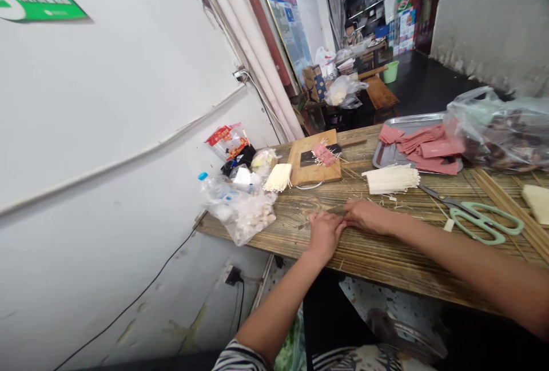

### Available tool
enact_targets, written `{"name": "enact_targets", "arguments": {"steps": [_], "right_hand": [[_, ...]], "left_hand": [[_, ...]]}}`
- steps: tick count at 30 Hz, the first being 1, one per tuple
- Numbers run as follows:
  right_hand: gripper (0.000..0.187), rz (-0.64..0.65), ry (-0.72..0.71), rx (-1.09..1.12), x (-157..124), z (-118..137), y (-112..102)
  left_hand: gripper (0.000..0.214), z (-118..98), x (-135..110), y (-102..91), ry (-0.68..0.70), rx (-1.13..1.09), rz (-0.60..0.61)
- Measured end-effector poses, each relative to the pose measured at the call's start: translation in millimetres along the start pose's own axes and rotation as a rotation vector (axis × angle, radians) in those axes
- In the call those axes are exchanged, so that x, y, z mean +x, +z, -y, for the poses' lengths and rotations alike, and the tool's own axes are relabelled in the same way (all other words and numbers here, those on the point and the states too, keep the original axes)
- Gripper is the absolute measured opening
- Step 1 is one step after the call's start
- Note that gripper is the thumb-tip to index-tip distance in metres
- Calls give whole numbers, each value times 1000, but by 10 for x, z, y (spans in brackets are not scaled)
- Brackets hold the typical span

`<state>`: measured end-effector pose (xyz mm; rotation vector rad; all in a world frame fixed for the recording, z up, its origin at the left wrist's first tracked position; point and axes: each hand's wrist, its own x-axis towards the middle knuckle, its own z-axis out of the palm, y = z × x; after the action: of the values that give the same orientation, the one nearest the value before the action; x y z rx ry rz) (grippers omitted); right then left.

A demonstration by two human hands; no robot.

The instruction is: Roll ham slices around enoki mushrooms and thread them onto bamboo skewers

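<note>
My left hand (pixel 326 235) and my right hand (pixel 368 216) meet low over the wooden table, near its front edge. The fingers of both are bent together around something small that they hide. A dark flat strip (pixel 337 210) shows just behind the fingertips. Beyond my right hand lies a bundle of enoki mushrooms (pixel 392 179), with scissors (pixel 482 219) with pale green handles to its right. On a cutting board (pixel 295 156) farther back, pink slices wrapped round enoki (pixel 325 154) rest on a dark blade. Another enoki bunch (pixel 278 178) sits at the board's left.
A metal tray (pixel 381 156) of pink flat slices (pixel 429 141) stands at the back right, beside a clear plastic bag (pixel 501 131) with dark contents. Thin sticks (pixel 510 208) lie at the right. Plastic bags (pixel 244 211) crowd the left end. A person (pixel 351 35) sits in the background.
</note>
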<state>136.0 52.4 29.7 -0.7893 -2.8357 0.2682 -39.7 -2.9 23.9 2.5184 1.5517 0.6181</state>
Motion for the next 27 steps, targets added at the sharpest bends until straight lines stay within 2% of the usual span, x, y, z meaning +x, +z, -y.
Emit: {"name": "enact_targets", "arguments": {"steps": [3,5,9,12,14,17,21,27], "right_hand": [[30,30,1,90,34,-43,-56],[25,45,20,108,34,-55,-70],[25,-13,56,96,-33,-34,-38],[31,-117,24,25,-100,-16,27],[37,-140,-1,-2,-118,-21,63],[41,-132,-6,56,-104,-54,75],[36,-90,5,137,-62,-89,39],[32,-55,41,126,-34,-81,11]], "left_hand": [[15,-6,-76,86,59,45,-103],[16,5,-85,119,75,49,-117],[21,33,-23,96,72,5,-79],[23,60,51,52,42,-42,-31],[24,89,99,34,40,-80,18],[24,129,148,13,67,-112,75],[24,120,132,-38,98,-68,122],[20,71,39,-42,75,4,75]]}}
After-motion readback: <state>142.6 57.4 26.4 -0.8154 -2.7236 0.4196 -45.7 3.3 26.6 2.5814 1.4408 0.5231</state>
